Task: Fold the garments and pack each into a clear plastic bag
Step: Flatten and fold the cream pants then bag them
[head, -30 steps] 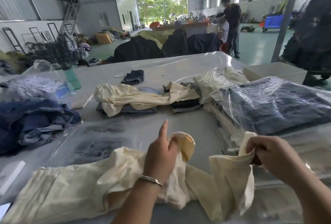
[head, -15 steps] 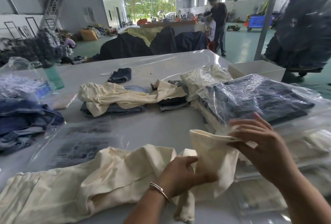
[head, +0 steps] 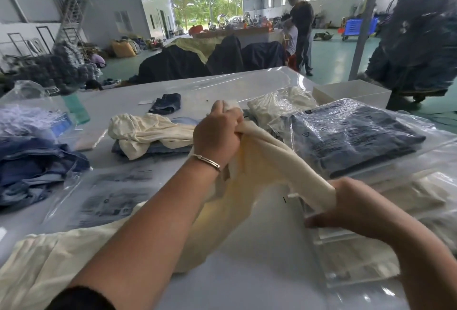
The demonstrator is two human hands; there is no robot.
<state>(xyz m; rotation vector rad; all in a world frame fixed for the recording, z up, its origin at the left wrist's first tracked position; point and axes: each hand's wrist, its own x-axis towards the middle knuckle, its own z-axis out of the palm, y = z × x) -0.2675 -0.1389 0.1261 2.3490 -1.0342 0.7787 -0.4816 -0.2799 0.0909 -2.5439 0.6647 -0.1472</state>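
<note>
A cream garment (head: 262, 168) is stretched between both hands above the white table (head: 247, 280). My left hand (head: 217, 134), with a bracelet at the wrist, grips one end raised high over the table's middle. My right hand (head: 356, 208) grips the other end lower and to the right. The rest of the garment trails down onto the table toward the near left corner. An empty clear plastic bag (head: 106, 198) with printed text lies flat to the left of my left arm.
Packed bags are stacked at right, a dark garment (head: 351, 134) on top. A cream top over jeans (head: 148, 134) lies mid-table, loose denim (head: 32, 168) at left, a white box (head: 351, 91) at far right. People stand beyond the table.
My left hand has risen from low on the table to high over its middle, lifting the cream garment. My right hand has closed on the other end and dropped lower.
</note>
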